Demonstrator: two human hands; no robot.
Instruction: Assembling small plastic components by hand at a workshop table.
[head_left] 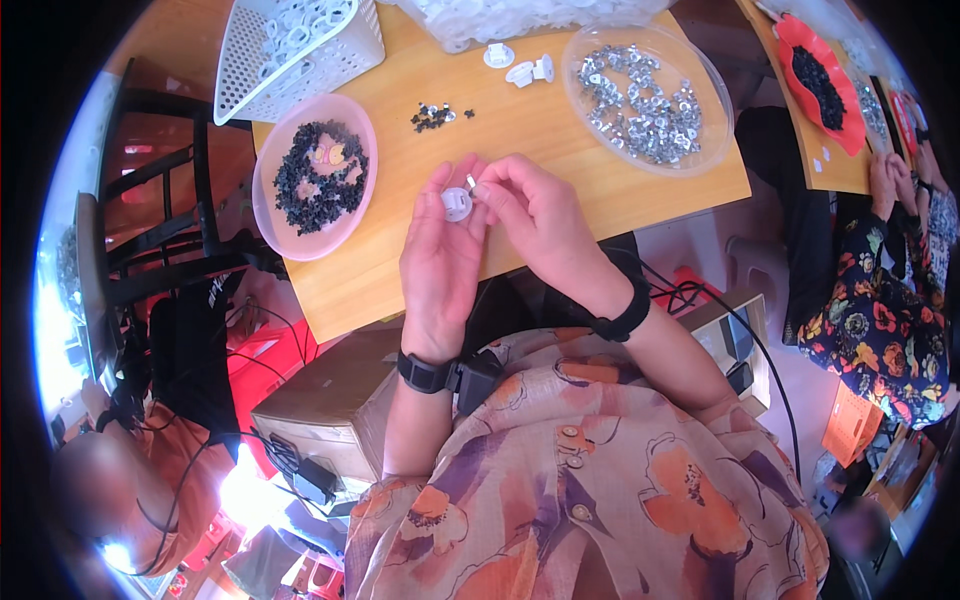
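Note:
My left hand (445, 240) is turned palm up over the table's near edge, with a small white round plastic part (457, 205) held on its fingers. My right hand (535, 205) meets it from the right, thumb and forefinger pinching a tiny shiny metal piece (470, 183) just above the white part. Whether the two pieces touch is too small to tell. Beyond my hands lies a small heap of black bits (432, 117). Farther back, white round parts (530, 71) like the held one rest on the wood.
On the wooden table (345, 290), a pink bowl (262, 200) of small black parts stands left. A clear round tray (725, 140) of metal pieces stands right. White rings fill a white basket (235, 90). A cardboard box (320, 400) is below. Other people sit at both sides.

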